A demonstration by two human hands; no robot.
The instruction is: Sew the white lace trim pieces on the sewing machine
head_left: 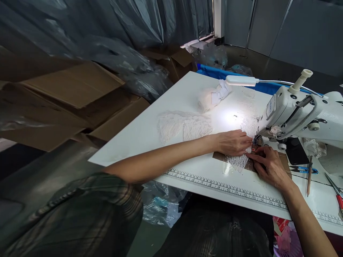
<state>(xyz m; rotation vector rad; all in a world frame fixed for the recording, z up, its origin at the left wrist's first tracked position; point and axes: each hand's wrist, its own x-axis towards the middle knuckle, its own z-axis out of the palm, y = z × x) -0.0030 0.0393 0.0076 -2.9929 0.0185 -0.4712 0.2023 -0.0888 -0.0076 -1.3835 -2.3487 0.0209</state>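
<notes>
A strip of white lace fabric [239,162] runs under the needle area of a white sewing machine [284,110]. My left hand [232,142] lies flat on the lace, just left of the presser foot [254,141], with fingers stretched toward it. On the other side, my right hand [270,166] is bent, its fingertips closed at the lace edge in front of the foot. Exactly how those fingertips grip is hard to see. Other lace pieces [197,129] lie flat on the table to the left, and a bundled pale cloth [209,100] sits behind them.
A lit lamp [241,81] hangs over the white table [144,142], which has a printed ruler [227,190] along its front. Right of my right hand lie a phone [297,151], blue thread snips [304,170], a pencil [309,176] and red-handled scissors [338,196]. Cardboard boxes [75,89] stand left.
</notes>
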